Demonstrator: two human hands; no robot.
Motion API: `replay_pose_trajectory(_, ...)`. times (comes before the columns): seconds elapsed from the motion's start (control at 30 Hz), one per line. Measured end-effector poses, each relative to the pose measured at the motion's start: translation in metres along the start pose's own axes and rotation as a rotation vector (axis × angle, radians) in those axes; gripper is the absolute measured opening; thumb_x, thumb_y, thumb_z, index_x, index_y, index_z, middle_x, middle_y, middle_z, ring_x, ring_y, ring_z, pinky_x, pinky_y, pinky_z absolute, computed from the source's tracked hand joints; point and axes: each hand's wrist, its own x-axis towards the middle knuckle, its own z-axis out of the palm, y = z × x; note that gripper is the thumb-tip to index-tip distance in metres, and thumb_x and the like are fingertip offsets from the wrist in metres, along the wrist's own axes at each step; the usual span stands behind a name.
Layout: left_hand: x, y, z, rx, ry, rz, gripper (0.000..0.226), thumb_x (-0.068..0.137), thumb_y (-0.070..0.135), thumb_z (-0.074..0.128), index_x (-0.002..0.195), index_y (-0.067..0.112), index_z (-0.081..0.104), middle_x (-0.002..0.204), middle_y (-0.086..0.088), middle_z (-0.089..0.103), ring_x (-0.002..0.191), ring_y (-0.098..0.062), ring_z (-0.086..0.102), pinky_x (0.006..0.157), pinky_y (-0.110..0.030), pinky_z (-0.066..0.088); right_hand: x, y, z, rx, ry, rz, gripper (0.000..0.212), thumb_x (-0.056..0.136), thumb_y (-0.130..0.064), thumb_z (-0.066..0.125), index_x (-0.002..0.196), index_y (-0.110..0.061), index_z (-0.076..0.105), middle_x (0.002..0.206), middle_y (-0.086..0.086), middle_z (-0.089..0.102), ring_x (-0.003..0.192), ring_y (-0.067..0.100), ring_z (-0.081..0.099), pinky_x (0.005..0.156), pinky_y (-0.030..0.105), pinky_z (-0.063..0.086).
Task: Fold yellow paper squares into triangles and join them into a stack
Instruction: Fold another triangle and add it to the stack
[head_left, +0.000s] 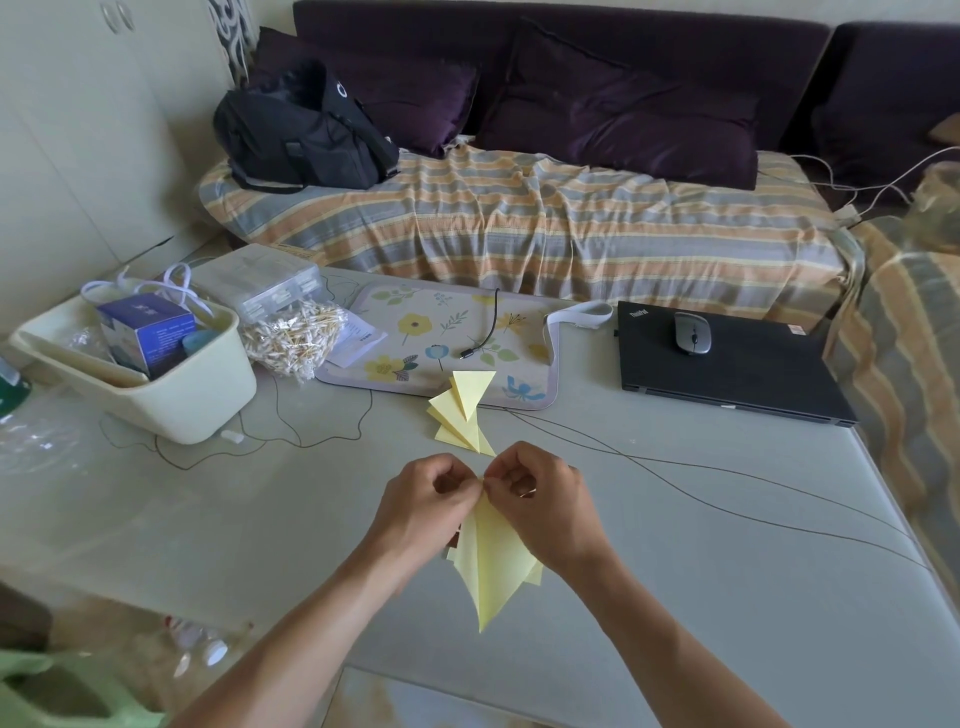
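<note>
Both my hands meet at one spot: my left hand (423, 499) and my right hand (540, 499) pinch the far tip of the pale yellow folded paper piece (491, 566), thumbs and forefingers touching over it. From that pinch the piece runs straight back toward me, its long axis pointing at my body and ending in a sharp near tip, with a few layers fanning out on either side.

The joined stack of yellow paper triangles (465, 410) lies on the pale grey bench (727, 571) just beyond my hands, directly ahead. Its long axis runs away from me too, broad end far, narrow end near, almost in line with the piece I hold. My right hand looks slightly nearer to that narrow end.

I judge the next join calls for a short forward reach along that same line.
</note>
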Motion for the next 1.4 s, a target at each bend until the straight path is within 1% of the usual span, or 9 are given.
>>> replay_pose_trajectory(0.13,0.0006,-0.0009,0.0002,-0.138,-0.048,-0.061,0.017,0.092,0.015,0.057,0.083,0.010,0.072,0.085,-0.011,0.075,0.078,-0.025,0.075,0.059,-0.027,0.059,-0.0002,0.0027,0.0027,-0.037,0.047,-0.096,0.011,0.080,-0.006,0.070,0.079,-0.017,0.068,0.074,-0.009,0.068,0.075,0.010,0.062,0.064,0.012,0.047)
replay_pose_trajectory(0.3,0.0031,-0.0028,-0.0021,-0.272,-0.032,-0.129,0.018,0.095,0.011,0.057,0.091,0.001,0.072,0.089,-0.017,0.076,0.076,-0.027,0.076,0.061,-0.027,0.059,0.0005,0.0062,0.0044,-0.069,0.039,-0.165,0.008,0.086,-0.019,0.070,0.086,-0.026,0.075,0.083,-0.012,0.070,0.079,0.009,0.064,0.069,0.016,0.050)
replay_pose_trajectory(0.47,0.0061,-0.0013,-0.0047,-0.395,-0.042,-0.184,0.028,0.099,0.009,0.047,0.096,-0.002,0.073,0.088,-0.018,0.077,0.077,-0.030,0.076,0.073,-0.037,0.065,-0.0010,0.0038,0.0035,-0.040,0.025,-0.187,0.016,0.089,-0.017,0.068,0.091,-0.027,0.080,0.086,-0.012,0.072,0.079,0.007,0.065,0.073,0.022,0.054)
replay_pose_trajectory(0.63,0.0046,-0.0012,-0.0033,-0.351,-0.085,-0.145,0.016,0.098,0.008,0.057,0.097,0.002,0.072,0.090,-0.016,0.078,0.076,-0.022,0.075,0.069,-0.029,0.062,0.0006,0.0030,-0.0003,-0.009,0.007,-0.118,0.022,0.083,-0.007,0.069,0.086,-0.027,0.078,0.080,-0.011,0.071,0.079,0.009,0.065,0.071,0.018,0.052)
replay_pose_trajectory(0.8,0.0052,-0.0024,-0.0018,-0.301,-0.084,-0.096,0.009,0.094,0.010,0.064,0.094,0.006,0.073,0.089,-0.015,0.074,0.073,-0.019,0.071,0.077,-0.037,0.065,0.0029,0.0021,-0.0004,0.071,0.017,0.017,0.016,0.081,-0.004,0.071,0.086,-0.019,0.071,0.075,-0.011,0.069,0.073,0.003,0.064,0.068,0.012,0.049)
replay_pose_trajectory(0.9,0.0052,-0.0013,-0.0024,-0.292,-0.089,-0.084,0.012,0.094,0.010,0.062,0.092,0.008,0.073,0.085,-0.008,0.073,0.072,-0.017,0.071,0.080,-0.037,0.064,0.0041,0.0017,-0.0011,0.127,0.000,0.077,0.015,0.081,-0.006,0.072,0.085,-0.020,0.069,0.075,-0.009,0.069,0.070,0.002,0.063,0.067,0.013,0.049)
replay_pose_trajectory(1.03,0.0041,0.0016,-0.0032,-0.286,-0.127,-0.067,0.015,0.096,0.011,0.059,0.093,0.010,0.074,0.090,-0.010,0.077,0.077,-0.017,0.073,0.083,-0.037,0.063,0.0038,0.0019,-0.0022,0.197,-0.054,0.130,0.010,0.084,-0.013,0.073,0.085,-0.022,0.069,0.078,-0.005,0.072,0.068,0.003,0.063,0.064,0.016,0.049)
replay_pose_trajectory(1.3,0.0060,-0.0009,-0.0067,-0.286,-0.178,-0.024,0.008,0.095,0.009,0.069,0.100,0.007,0.075,0.087,-0.007,0.075,0.079,-0.017,0.074,0.081,-0.030,0.063,0.0043,0.0045,-0.0040,0.268,-0.063,0.249,0.004,0.086,-0.022,0.071,0.082,-0.022,0.069,0.080,-0.002,0.073,0.071,0.009,0.063,0.069,0.028,0.051)
replay_pose_trajectory(1.4,0.0077,-0.0039,-0.0050,-0.287,-0.145,-0.033,0.006,0.094,0.010,0.071,0.096,0.008,0.076,0.087,-0.010,0.075,0.081,-0.019,0.075,0.082,-0.032,0.063,0.0042,0.0017,-0.0053,0.281,-0.086,0.266,0.006,0.088,-0.022,0.069,0.082,-0.021,0.071,0.078,-0.004,0.073,0.069,0.007,0.061,0.069,0.026,0.051)
